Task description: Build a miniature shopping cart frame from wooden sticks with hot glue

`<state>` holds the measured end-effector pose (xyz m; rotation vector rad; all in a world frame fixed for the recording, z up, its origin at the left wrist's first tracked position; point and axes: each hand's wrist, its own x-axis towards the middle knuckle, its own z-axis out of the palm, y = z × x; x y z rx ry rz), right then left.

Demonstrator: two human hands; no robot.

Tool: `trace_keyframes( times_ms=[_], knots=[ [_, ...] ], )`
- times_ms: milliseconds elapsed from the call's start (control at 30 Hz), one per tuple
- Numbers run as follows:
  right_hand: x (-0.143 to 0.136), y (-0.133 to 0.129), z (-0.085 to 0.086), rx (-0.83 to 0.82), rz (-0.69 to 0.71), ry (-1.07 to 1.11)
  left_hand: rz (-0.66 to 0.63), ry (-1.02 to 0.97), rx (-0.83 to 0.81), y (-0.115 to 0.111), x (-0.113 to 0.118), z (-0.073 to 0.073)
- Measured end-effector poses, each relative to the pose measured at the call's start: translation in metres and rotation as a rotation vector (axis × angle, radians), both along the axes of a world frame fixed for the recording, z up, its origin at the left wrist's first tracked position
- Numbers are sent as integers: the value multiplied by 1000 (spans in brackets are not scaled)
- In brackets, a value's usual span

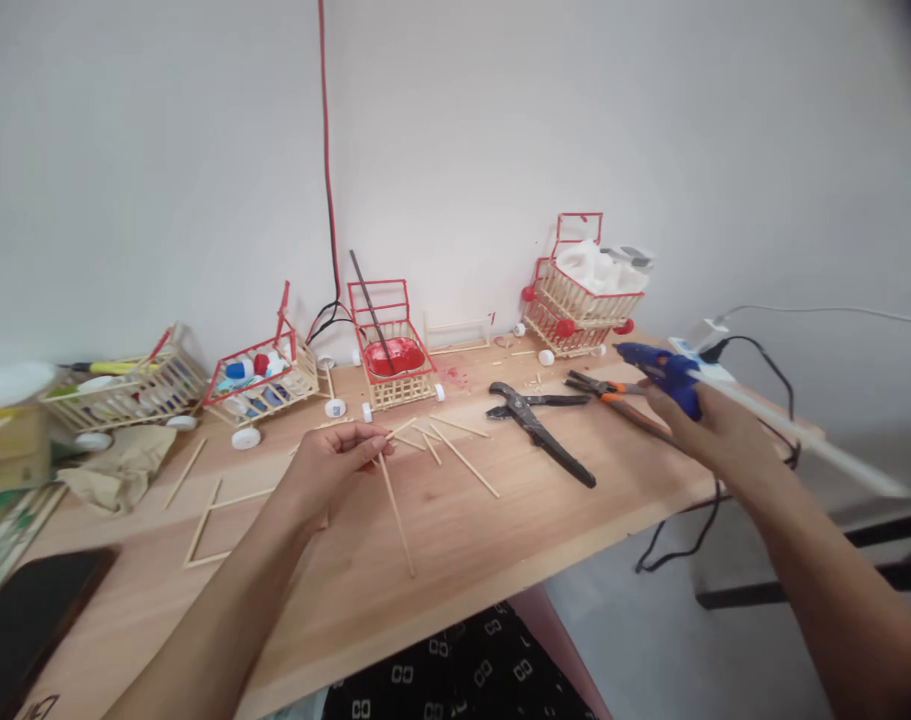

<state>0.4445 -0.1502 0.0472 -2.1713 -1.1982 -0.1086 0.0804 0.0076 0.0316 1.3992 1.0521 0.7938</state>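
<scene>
My left hand (342, 458) pinches a thin wooden stick (396, 513) between thumb and fingers, over the middle of the table. The stick slants down toward the table's front edge, and a short piece shows past the fingertips. On the right, my right hand (699, 425) is wrapped round a blue hot glue gun (661, 372), its nozzle toward the left. A long white glue stick (815, 440) juts from the gun's back end. Several loose sticks (464, 460) lie just right of my left hand. A partly built stick frame (213, 508) lies left of my left forearm.
Small stick-built carts (402, 385) stand along the wall, one holding a red dish. Black-handled pliers (541, 430) and orange-handled pliers (612, 390) lie right of centre. A power strip (699, 355) with cables is at far right, a phone (42, 620) at front left.
</scene>
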Motion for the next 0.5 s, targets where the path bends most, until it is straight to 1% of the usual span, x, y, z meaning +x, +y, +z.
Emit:
trace_keyframes(
  times_ms=[33, 100, 167, 200, 267, 300, 367, 500],
  knots=[
    [-11, 1, 2, -19, 33, 141, -3, -10, -16, 0, 0, -1],
    [-37, 5, 4, 43, 98, 423, -5, -34, -46, 0, -1, -2],
    [-64, 9, 3, 97, 264, 635, -11, -52, -66, 1, -2, -2],
    [-77, 11, 1, 130, 384, 739, -18, -58, -70, 1, -2, -2],
    [-100, 15, -3, 121, 533, 885, -35, -63, -68, 2, -3, -3],
    [-110, 17, -5, 100, 582, 925, -40, -63, -63, 3, -4, -3],
    [-124, 21, -8, 67, 631, 950, -44, -65, -51, 3, -5, -3],
    [-136, 28, -9, 30, 659, 882, -45, -69, -30, 5, -5, -5]
  ],
)
